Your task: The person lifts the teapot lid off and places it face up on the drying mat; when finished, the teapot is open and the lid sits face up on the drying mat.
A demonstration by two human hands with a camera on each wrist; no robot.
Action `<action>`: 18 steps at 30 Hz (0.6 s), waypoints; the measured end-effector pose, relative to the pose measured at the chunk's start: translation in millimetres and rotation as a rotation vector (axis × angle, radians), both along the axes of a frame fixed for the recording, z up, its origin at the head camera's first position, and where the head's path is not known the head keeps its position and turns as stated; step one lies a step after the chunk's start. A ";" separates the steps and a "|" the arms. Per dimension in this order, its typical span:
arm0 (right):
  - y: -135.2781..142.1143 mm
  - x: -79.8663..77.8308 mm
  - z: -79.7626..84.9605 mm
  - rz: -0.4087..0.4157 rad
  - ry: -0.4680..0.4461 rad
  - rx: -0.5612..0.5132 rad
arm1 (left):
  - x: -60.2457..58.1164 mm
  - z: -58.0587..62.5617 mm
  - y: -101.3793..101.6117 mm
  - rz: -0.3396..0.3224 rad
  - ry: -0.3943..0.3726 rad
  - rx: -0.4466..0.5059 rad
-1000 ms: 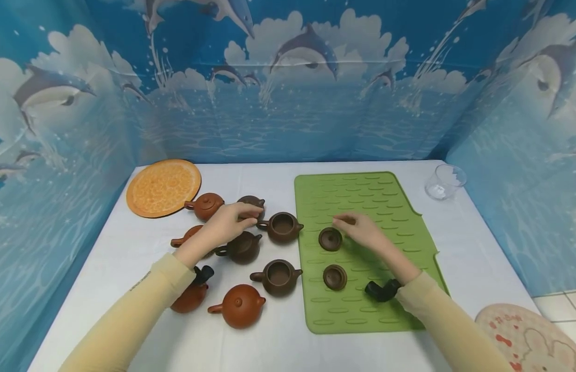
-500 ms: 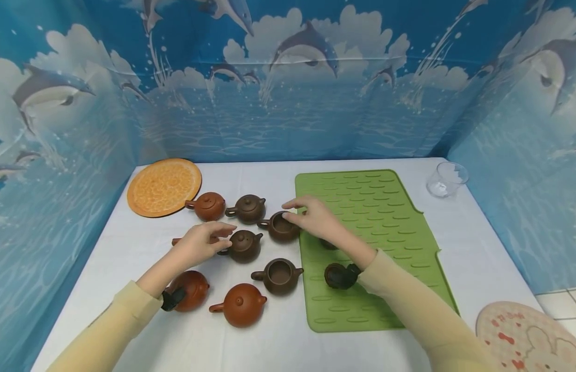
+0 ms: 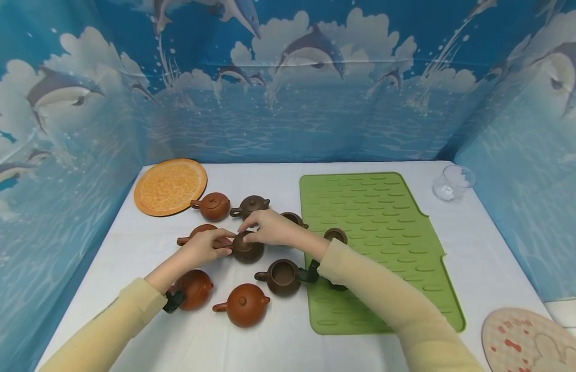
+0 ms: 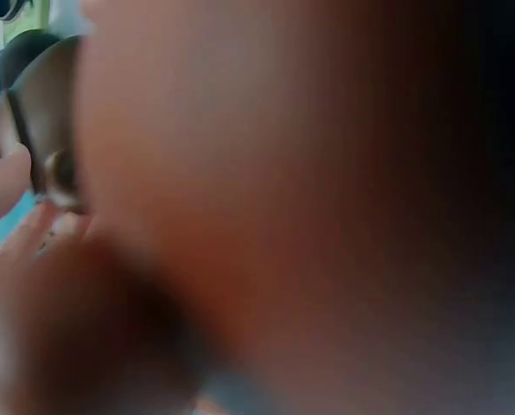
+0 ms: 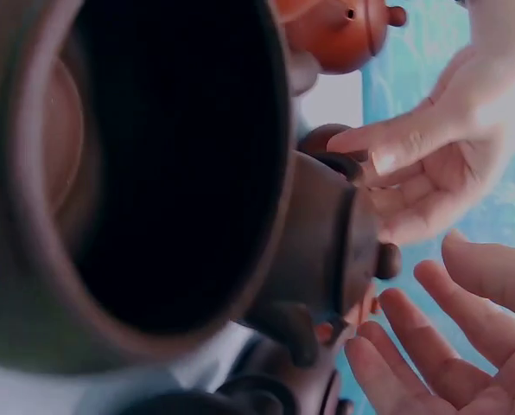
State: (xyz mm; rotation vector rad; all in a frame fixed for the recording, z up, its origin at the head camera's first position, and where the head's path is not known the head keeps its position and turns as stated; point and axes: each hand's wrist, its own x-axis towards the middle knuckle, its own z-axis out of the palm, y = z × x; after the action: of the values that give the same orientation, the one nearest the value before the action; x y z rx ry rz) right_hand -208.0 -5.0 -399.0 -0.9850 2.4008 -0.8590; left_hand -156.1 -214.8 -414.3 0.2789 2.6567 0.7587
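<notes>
A dark brown lidded teapot (image 3: 248, 253) stands in the middle of the group, both hands at it. My left hand (image 3: 205, 250) pinches its handle between thumb and fingers, seen more closely in the right wrist view. Over its lid (image 5: 359, 251) my right hand (image 3: 271, 228) reaches across from the right, fingers spread near the knob (image 5: 388, 260) and not closed round it. Another dark brown pot (image 3: 283, 289), without a lid, stands nearer the front. A second lidless pot (image 3: 293, 218) is partly behind the right hand. An orange-brown teapot's side blurs most of the left wrist view.
Several orange-brown teapots, one at the front (image 3: 247, 307), stand on the left of the white tablecloth. A green mat (image 3: 376, 217) carries a loose brown lid (image 3: 336, 236) and another mostly under the right sleeve. An orange round mat (image 3: 170, 187) and a clear glass (image 3: 450, 185) lie farther back.
The right hand has moved left from above the green mat, past a lidless pot, to the lidded teapot. The left hand has come down and back from the rear teapot to this one's handle.
</notes>
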 end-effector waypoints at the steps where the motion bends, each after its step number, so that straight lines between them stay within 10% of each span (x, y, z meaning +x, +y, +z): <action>1: -2.2 0.7 -1.2 0.008 0.009 0.010 | -0.5 -1.6 0.5 0.001 0.000 -0.005; 18: -12.9 6.6 -11.2 -0.050 0.116 0.072 | 0.0 -10.3 4.9 0.089 0.090 -0.057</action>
State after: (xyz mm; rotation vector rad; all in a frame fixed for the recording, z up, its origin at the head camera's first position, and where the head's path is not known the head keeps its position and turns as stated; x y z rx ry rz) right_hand -201.4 -17.9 -410.2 -0.9760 2.5450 -0.7448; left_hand -156.1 -209.9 -424.5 0.1845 2.7866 0.7111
